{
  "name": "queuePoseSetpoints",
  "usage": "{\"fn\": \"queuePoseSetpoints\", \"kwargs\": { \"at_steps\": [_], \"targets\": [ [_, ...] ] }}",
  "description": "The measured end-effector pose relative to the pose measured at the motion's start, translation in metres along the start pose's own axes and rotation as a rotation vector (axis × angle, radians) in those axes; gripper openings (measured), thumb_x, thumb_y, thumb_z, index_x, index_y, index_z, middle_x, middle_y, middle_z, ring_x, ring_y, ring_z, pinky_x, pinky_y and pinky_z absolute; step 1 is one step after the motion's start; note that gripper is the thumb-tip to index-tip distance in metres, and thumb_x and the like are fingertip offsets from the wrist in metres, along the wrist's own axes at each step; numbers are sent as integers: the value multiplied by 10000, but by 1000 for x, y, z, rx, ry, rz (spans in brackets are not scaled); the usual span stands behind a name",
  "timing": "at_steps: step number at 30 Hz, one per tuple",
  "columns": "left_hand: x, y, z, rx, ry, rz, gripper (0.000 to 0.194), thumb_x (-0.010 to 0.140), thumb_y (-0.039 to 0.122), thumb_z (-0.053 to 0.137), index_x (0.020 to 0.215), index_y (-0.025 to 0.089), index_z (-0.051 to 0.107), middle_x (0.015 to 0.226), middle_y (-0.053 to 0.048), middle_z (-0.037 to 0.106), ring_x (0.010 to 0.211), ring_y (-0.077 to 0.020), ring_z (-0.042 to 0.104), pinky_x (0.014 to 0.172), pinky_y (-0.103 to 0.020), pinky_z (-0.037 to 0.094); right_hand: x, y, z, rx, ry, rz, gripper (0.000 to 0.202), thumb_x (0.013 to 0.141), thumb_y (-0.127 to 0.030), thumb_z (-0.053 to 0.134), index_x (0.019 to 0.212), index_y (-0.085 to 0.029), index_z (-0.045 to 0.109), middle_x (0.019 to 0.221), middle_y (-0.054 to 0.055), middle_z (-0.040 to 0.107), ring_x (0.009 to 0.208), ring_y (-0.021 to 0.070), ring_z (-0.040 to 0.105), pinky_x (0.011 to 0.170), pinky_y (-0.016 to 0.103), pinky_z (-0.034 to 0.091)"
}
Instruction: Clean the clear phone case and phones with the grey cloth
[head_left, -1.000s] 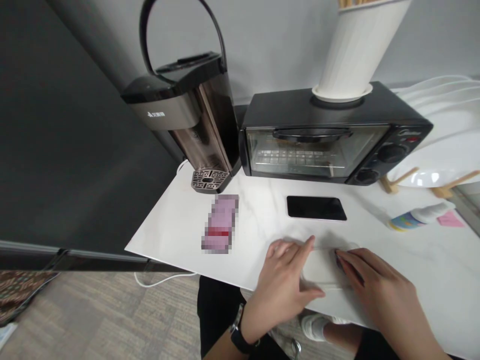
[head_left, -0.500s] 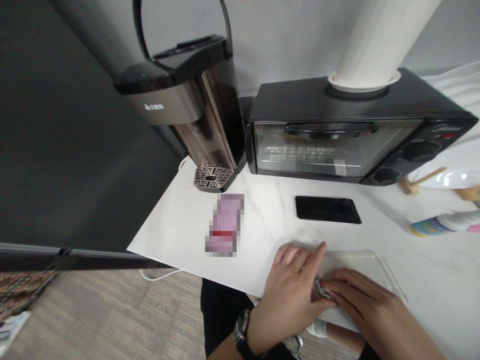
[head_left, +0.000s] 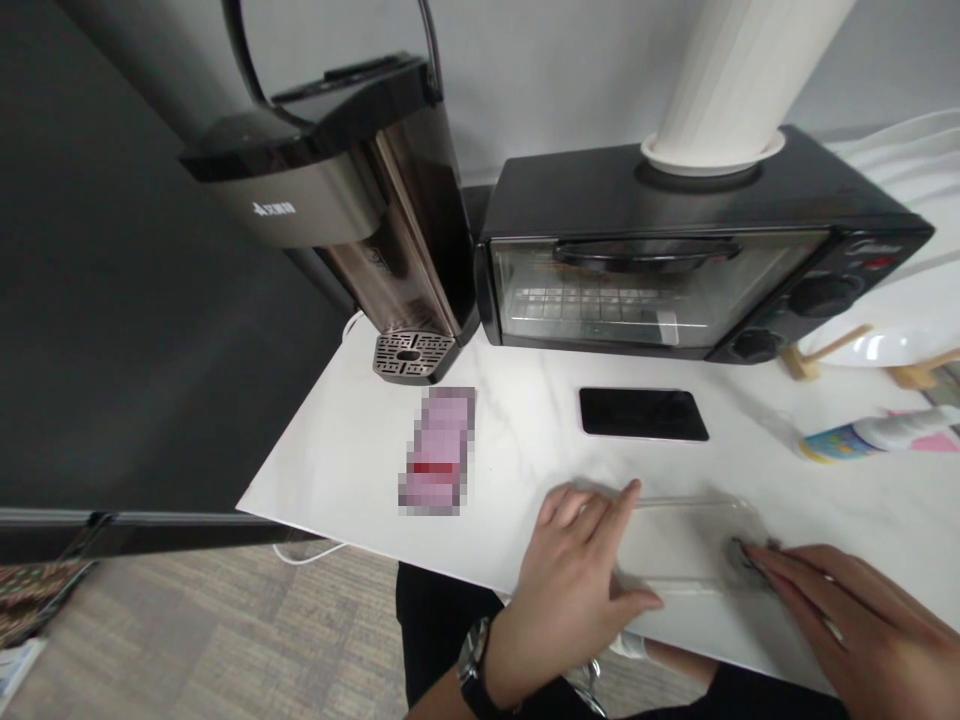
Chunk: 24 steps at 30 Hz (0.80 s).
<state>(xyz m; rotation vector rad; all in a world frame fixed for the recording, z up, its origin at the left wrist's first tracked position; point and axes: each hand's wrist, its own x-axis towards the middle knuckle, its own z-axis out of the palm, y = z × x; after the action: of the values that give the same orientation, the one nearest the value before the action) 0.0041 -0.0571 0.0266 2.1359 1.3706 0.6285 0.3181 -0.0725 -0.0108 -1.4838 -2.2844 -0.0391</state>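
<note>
A clear, rectangular plastic box (head_left: pixel 675 540) lies on the white table near its front edge. My left hand (head_left: pixel 574 570) spans the box's left end, index finger at the far edge and thumb at the near edge, holding it. At the right end of the box, my right hand (head_left: pixel 832 600) has its fingers pinched on a small grey thing (head_left: pixel 741 555), pressed against or just over the box. Fingers and blur hide what kind of thing it is. Beyond the box lies a black-screened phone (head_left: pixel 643 414).
A black toaster oven (head_left: pixel 600 290) stands at the back, bearing a white ribbed pot (head_left: pixel 735 90). Left of it is a hot-water dispenser (head_left: pixel 405 230). A blurred-out pink item (head_left: pixel 442 440) lies on the table (head_left: pixel 322 450). To the right is a spray bottle (head_left: pixel 862 437).
My right hand has moved right, away from my left hand, carrying the small grey thing to the box's far right end. My left hand stays at the left end. The view has shifted slightly.
</note>
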Motion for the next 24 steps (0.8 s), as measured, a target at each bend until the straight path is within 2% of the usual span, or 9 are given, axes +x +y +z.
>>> {"fn": "queuePoseSetpoints", "kwargs": {
  "at_steps": [4, 7, 11, 14, 20, 24],
  "targets": [
    [1, 1, -1, -28, -9, -9, 1029, 887, 596, 794, 1695, 268, 247, 1459, -70, 665, 1353, -296, 543, 1270, -516, 333, 24, -24, -4, -224, -21, -36, 477, 1117, -343, 311, 1239, -159, 734, 1059, 105, 734, 851, 244, 705, 692, 370, 499],
    [1, 2, -2, -38, -18, -20, 1035, 874, 565, 819, 1692, 277, 252, 1448, -67, 677, 1347, -296, 551, 1259, -522, 347, 45, -40, -2, -225, 36, -7, 461, 1129, -368, 329, 1177, -137, 725, 983, 92, 721, 807, 234, 689, 640, 355, 474],
    [2, 2, -2, -49, -14, -31, 1083, 841, 508, 867, 1696, 295, 238, 1444, -60, 682, 1318, -302, 563, 1234, -532, 379, 62, -58, 7, -157, 86, 30, 351, 1116, -317, 417, 1111, -142, 721, 967, 89, 718, 813, 226, 682, 631, 342, 476],
    [2, 0, -3, -74, -8, -23, 1126, 817, 440, 903, 1699, 330, 213, 1472, -43, 669, 1316, -301, 565, 1227, -539, 388, 66, -76, 17, -80, 90, 11, 276, 1095, -247, 469, 1109, -149, 727, 985, 92, 722, 841, 227, 689, 699, 343, 532],
    [1, -2, -1, -67, 12, -15, 1072, 844, 184, 823, 1702, 351, 202, 1486, -40, 649, 1333, -282, 564, 1205, -528, 423, 76, -120, 27, 214, -27, -112, 213, 1007, -60, 567, 1074, -172, 735, 1069, 81, 735, 951, 221, 719, 797, 333, 595],
    [1, -1, -2, -25, -11, -26, 1050, 856, 174, 803, 1702, 341, 205, 1520, -45, 628, 1327, -279, 573, 1171, -509, 450, 80, -121, 20, 310, -144, -118, 180, 1002, -85, 619, 876, -183, 702, 991, 51, 721, 910, 206, 705, 777, 326, 571]
  ]
}}
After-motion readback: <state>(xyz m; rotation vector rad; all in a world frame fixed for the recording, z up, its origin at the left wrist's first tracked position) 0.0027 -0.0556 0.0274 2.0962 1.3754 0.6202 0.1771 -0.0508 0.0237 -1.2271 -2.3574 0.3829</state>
